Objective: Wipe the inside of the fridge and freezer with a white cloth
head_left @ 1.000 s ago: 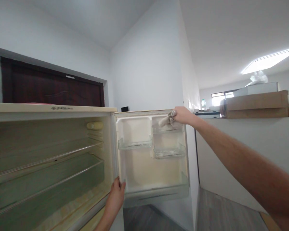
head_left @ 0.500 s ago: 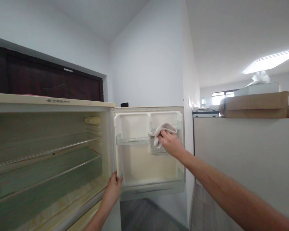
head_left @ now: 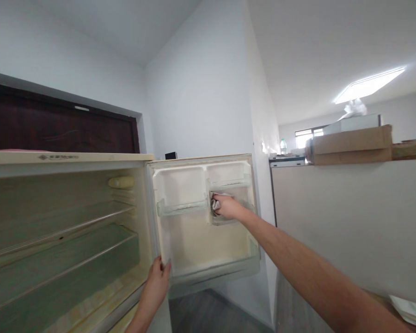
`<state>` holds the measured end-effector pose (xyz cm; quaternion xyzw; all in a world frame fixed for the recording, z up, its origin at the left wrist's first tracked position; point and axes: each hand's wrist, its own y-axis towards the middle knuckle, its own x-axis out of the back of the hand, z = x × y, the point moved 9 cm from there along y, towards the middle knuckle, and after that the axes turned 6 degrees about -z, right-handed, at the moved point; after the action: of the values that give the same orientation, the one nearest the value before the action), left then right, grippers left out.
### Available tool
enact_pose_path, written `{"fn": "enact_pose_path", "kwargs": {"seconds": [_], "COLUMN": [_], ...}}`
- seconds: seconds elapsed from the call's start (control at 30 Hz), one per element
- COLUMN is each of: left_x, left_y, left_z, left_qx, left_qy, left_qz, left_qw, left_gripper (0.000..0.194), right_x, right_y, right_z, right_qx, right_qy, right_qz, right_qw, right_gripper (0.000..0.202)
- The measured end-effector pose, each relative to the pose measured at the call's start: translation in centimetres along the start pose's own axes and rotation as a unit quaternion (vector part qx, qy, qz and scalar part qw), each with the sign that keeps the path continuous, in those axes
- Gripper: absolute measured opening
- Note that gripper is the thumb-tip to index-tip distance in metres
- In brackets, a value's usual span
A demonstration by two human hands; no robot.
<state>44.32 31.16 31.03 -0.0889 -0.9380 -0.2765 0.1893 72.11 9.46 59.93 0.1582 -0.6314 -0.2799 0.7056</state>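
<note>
An old cream refrigerator (head_left: pixel 90 158) stands with its door (head_left: pixel 201 245) swung wide to the right. My right hand (head_left: pixel 227 206) is closed on a whitish cloth (head_left: pixel 215 203), pushed into the small clear bin (head_left: pixel 225 219) on the door's right half; part of the cloth is hidden by my fingers. My left hand (head_left: pixel 158 276) grips the door's lower hinge-side edge. Another clear door shelf (head_left: pixel 182 207) sits at the left, and a long clear bin (head_left: pixel 215 276) runs along the bottom of the door.
Glass shelves (head_left: pixel 62 233) span the fridge's inside at left. A white wall (head_left: pixel 197 92) rises behind the door. On a white partition (head_left: pixel 333 208) at right lies a cardboard box (head_left: pixel 351 145). Beyond the fridge is a dark wooden door (head_left: pixel 55 122).
My right hand has moved left and slightly down with the cloth, from the bin's front into its left corner. My left hand keeps its hold. The view has turned a little right.
</note>
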Motion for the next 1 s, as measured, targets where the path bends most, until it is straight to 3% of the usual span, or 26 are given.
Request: {"fn": "enact_pose_path", "kwargs": {"seconds": [0.1,0.3,0.4,0.47,0.57,0.67,0.73,0.8,0.9,1.0], "left_x": [0.0,0.0,0.3,0.5,0.9,1.4,1.6,1.8,1.8,1.7], "left_y": [0.0,-0.1,-0.2,-0.3,-0.5,-0.6,-0.6,-0.6,-0.6,-0.5], "left_z": [0.0,0.4,0.1,-0.4,-1.1,-1.7,-2.0,-2.2,-2.1,-1.5], "left_qx": [-0.009,-0.014,-0.005,0.000,0.007,0.015,0.016,0.015,0.010,0.012], "left_qy": [0.005,0.001,-0.007,-0.011,-0.009,-0.003,-0.003,-0.006,-0.008,0.005], "left_qz": [0.000,-0.011,-0.017,-0.017,-0.019,-0.020,-0.020,-0.019,-0.018,-0.018], "left_qw": [1.000,1.000,1.000,1.000,1.000,1.000,1.000,1.000,1.000,1.000], "left_gripper": [0.056,0.054,0.048,0.045,0.042,0.038,0.036,0.036,0.039,0.040], "right_x": [-0.1,5.5,5.9,5.4,4.4,3.7,3.7,4.1,6.4,10.7], "right_y": [-0.3,-2.5,-3.3,-3.4,-3.1,-2.6,-2.9,-3.7,-5.8,-8.5], "right_z": [-1.3,-3.3,-3.2,-3.5,-3.3,-1.0,0.2,0.0,-1.8,-4.0], "right_qx": [-0.030,-0.107,-0.082,-0.082,-0.088,-0.016,0.028,0.025,-0.018,-0.055], "right_qy": [-0.025,-0.196,-0.256,-0.243,-0.124,-0.003,0.000,-0.055,-0.146,-0.138], "right_qz": [0.063,-0.053,-0.042,-0.011,0.009,0.005,0.012,0.015,-0.011,-0.128], "right_qw": [0.997,0.973,0.962,0.967,0.988,1.000,1.000,0.998,0.989,0.981], "right_gripper": [0.029,0.036,0.040,0.033,0.022,0.013,0.010,0.012,0.013,0.006]}}
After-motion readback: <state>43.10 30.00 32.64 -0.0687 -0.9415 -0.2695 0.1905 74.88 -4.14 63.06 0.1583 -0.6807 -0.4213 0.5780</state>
